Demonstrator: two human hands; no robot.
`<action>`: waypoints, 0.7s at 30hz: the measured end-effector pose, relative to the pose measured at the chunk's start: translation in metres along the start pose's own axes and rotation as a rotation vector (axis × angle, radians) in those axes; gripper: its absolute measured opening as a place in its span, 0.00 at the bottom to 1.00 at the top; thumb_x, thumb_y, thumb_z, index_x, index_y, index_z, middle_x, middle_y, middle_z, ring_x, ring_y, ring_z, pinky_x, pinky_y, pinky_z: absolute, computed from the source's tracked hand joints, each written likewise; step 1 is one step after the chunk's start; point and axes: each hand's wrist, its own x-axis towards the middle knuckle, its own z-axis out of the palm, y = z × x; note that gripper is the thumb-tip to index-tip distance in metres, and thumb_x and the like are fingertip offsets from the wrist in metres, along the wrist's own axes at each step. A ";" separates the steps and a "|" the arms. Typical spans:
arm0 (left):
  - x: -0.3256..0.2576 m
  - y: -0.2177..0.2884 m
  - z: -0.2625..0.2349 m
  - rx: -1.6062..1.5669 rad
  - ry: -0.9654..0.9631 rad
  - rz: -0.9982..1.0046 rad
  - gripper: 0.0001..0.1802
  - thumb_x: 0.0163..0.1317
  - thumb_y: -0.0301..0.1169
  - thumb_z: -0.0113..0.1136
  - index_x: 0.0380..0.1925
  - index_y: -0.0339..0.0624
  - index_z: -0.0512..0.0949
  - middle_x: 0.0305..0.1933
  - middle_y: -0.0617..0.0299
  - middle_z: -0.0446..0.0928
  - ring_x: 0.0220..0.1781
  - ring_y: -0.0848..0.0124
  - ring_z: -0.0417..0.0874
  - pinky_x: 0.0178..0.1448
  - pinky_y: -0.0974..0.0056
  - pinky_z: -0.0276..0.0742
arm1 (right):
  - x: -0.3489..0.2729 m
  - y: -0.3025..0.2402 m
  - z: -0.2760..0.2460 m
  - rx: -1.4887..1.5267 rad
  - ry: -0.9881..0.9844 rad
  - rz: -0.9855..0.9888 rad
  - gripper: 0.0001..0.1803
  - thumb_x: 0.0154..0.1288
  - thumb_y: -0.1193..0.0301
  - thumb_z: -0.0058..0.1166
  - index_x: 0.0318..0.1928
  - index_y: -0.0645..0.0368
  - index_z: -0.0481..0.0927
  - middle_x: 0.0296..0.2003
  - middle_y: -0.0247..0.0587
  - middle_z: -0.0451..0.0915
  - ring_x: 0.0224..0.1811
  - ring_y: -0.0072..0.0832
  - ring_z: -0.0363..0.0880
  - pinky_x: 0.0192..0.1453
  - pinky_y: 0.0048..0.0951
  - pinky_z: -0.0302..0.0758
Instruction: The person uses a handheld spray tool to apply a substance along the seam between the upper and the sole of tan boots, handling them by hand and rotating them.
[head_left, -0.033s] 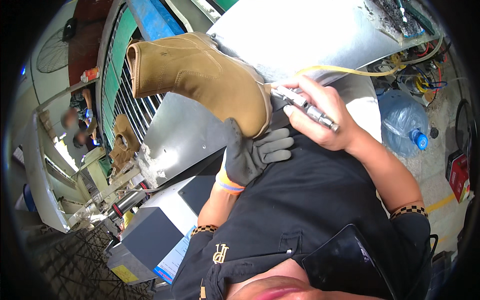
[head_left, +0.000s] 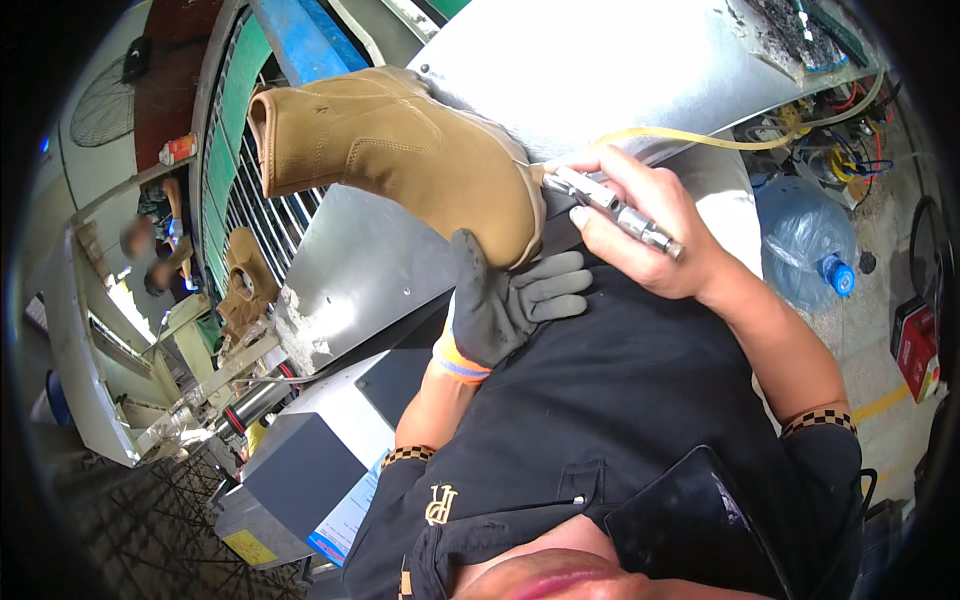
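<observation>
A tan leather boot (head_left: 400,150) lies on its side over the metal work surface, its shaft to the left and its toe toward me. Under the toe, my left hand (head_left: 505,305) in a grey glove is open, palm up, fingers stretched out to the right; its thumb overlaps the toe's edge. My bare right hand (head_left: 650,230) is closed around a silver metal pen-like tool (head_left: 615,210) with a lever on its body. That tool's front end points at the seam between the boot's upper and its pale sole edge (head_left: 538,195). The sole's underside is hidden.
A yellowish hose (head_left: 690,138) runs across the pale metal sheet (head_left: 600,70). Black residue (head_left: 770,35) covers the far right corner. On the floor at right lie a large clear water bottle (head_left: 805,245) and a red box (head_left: 915,345). More tan boots (head_left: 248,280) stand left, beside a wire rack (head_left: 240,180).
The boot has shifted very slightly left and its toe a little away from me. My left hand's thumb has moved slightly upward along the toe. The right hand's grip is unchanged.
</observation>
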 end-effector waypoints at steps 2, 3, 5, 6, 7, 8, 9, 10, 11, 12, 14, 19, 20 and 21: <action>0.007 -0.003 0.001 -0.013 0.017 -0.003 0.58 0.60 0.76 0.33 0.70 0.33 0.57 0.51 0.48 0.75 0.52 0.58 0.79 0.57 0.54 0.80 | 0.001 -0.007 -0.010 -0.072 -0.016 -0.006 0.19 0.62 0.71 0.53 0.53 0.63 0.74 0.24 0.30 0.72 0.27 0.15 0.66 0.33 0.23 0.65; 0.010 -0.005 0.003 0.041 0.084 -0.018 0.56 0.60 0.76 0.35 0.70 0.36 0.58 0.44 0.53 0.74 0.44 0.62 0.77 0.54 0.55 0.80 | 0.000 -0.011 -0.014 -0.096 -0.019 0.004 0.18 0.61 0.71 0.53 0.52 0.63 0.74 0.24 0.29 0.71 0.27 0.15 0.66 0.33 0.24 0.65; 0.016 -0.008 0.007 0.141 0.163 -0.017 0.57 0.59 0.77 0.36 0.71 0.36 0.56 0.51 0.43 0.77 0.50 0.55 0.82 0.55 0.51 0.81 | 0.001 -0.020 -0.021 -0.115 -0.012 0.008 0.15 0.63 0.72 0.54 0.49 0.63 0.74 0.23 0.29 0.71 0.24 0.15 0.66 0.29 0.22 0.65; 0.021 -0.009 0.009 0.134 0.185 -0.029 0.58 0.59 0.77 0.35 0.71 0.36 0.55 0.54 0.40 0.76 0.54 0.52 0.81 0.56 0.50 0.80 | 0.002 -0.025 -0.026 -0.064 -0.033 0.065 0.15 0.64 0.71 0.54 0.49 0.64 0.74 0.24 0.28 0.71 0.22 0.14 0.66 0.28 0.22 0.65; 0.026 -0.010 0.010 0.095 0.136 -0.029 0.58 0.59 0.77 0.35 0.71 0.35 0.55 0.58 0.36 0.74 0.57 0.50 0.80 0.58 0.49 0.80 | 0.003 -0.031 -0.031 -0.026 -0.057 0.133 0.14 0.65 0.71 0.54 0.49 0.64 0.74 0.24 0.28 0.71 0.21 0.14 0.66 0.26 0.21 0.65; 0.032 -0.009 0.011 0.104 0.141 -0.043 0.59 0.59 0.77 0.34 0.71 0.34 0.54 0.61 0.33 0.72 0.60 0.47 0.79 0.59 0.47 0.79 | 0.005 -0.035 -0.033 -0.026 -0.063 0.152 0.14 0.66 0.72 0.53 0.49 0.64 0.74 0.24 0.28 0.71 0.20 0.14 0.65 0.24 0.20 0.64; 0.038 -0.009 0.013 0.123 0.039 -0.027 0.59 0.55 0.79 0.32 0.70 0.39 0.60 0.63 0.40 0.72 0.61 0.49 0.79 0.61 0.49 0.79 | 0.007 -0.039 -0.035 -0.026 -0.068 0.170 0.14 0.67 0.72 0.53 0.50 0.65 0.74 0.24 0.28 0.70 0.18 0.13 0.65 0.22 0.19 0.64; 0.044 -0.008 0.014 0.140 0.022 -0.024 0.59 0.55 0.79 0.31 0.70 0.39 0.60 0.64 0.40 0.72 0.62 0.49 0.78 0.62 0.49 0.79 | 0.008 -0.042 -0.037 -0.026 -0.073 0.188 0.13 0.67 0.72 0.52 0.50 0.65 0.74 0.24 0.28 0.70 0.17 0.13 0.64 0.20 0.19 0.63; 0.049 -0.007 0.016 0.157 0.007 -0.021 0.59 0.55 0.79 0.31 0.70 0.39 0.60 0.64 0.40 0.71 0.62 0.49 0.78 0.62 0.49 0.78 | 0.009 -0.046 -0.038 -0.043 -0.061 0.195 0.13 0.68 0.73 0.52 0.50 0.65 0.74 0.24 0.28 0.70 0.17 0.13 0.64 0.21 0.19 0.63; 0.053 -0.007 0.018 0.174 -0.006 -0.019 0.60 0.55 0.80 0.31 0.70 0.39 0.59 0.65 0.40 0.71 0.62 0.49 0.78 0.63 0.49 0.78 | 0.010 -0.048 -0.038 -0.058 -0.044 0.183 0.14 0.68 0.73 0.52 0.51 0.65 0.74 0.24 0.28 0.70 0.17 0.13 0.64 0.21 0.19 0.63; 0.061 -0.006 0.022 -0.145 -0.170 -0.028 0.62 0.55 0.80 0.29 0.71 0.34 0.55 0.67 0.40 0.69 0.65 0.49 0.76 0.66 0.49 0.75 | 0.009 -0.049 -0.036 -0.089 -0.009 0.160 0.14 0.68 0.74 0.51 0.52 0.65 0.74 0.24 0.28 0.70 0.17 0.13 0.64 0.21 0.20 0.62; 0.075 -0.003 0.022 -0.265 -0.313 -0.008 0.64 0.55 0.80 0.28 0.70 0.27 0.54 0.66 0.43 0.70 0.65 0.55 0.75 0.70 0.53 0.71 | -0.002 -0.042 -0.024 -0.186 0.117 0.063 0.16 0.66 0.73 0.52 0.53 0.66 0.74 0.26 0.28 0.72 0.24 0.13 0.65 0.29 0.19 0.64; 0.079 -0.001 0.020 -0.256 -0.341 0.004 0.63 0.56 0.79 0.28 0.68 0.27 0.56 0.64 0.44 0.71 0.64 0.56 0.76 0.69 0.55 0.72 | -0.004 -0.038 -0.022 -0.231 0.140 -0.001 0.17 0.66 0.73 0.52 0.53 0.66 0.74 0.26 0.28 0.72 0.26 0.13 0.65 0.31 0.19 0.65; 0.083 0.000 0.018 -0.291 -0.303 -0.010 0.62 0.56 0.79 0.28 0.67 0.27 0.58 0.63 0.45 0.73 0.63 0.58 0.77 0.68 0.57 0.72 | -0.008 -0.035 -0.017 -0.222 0.174 0.017 0.19 0.65 0.72 0.52 0.55 0.66 0.74 0.25 0.27 0.72 0.30 0.13 0.65 0.35 0.19 0.64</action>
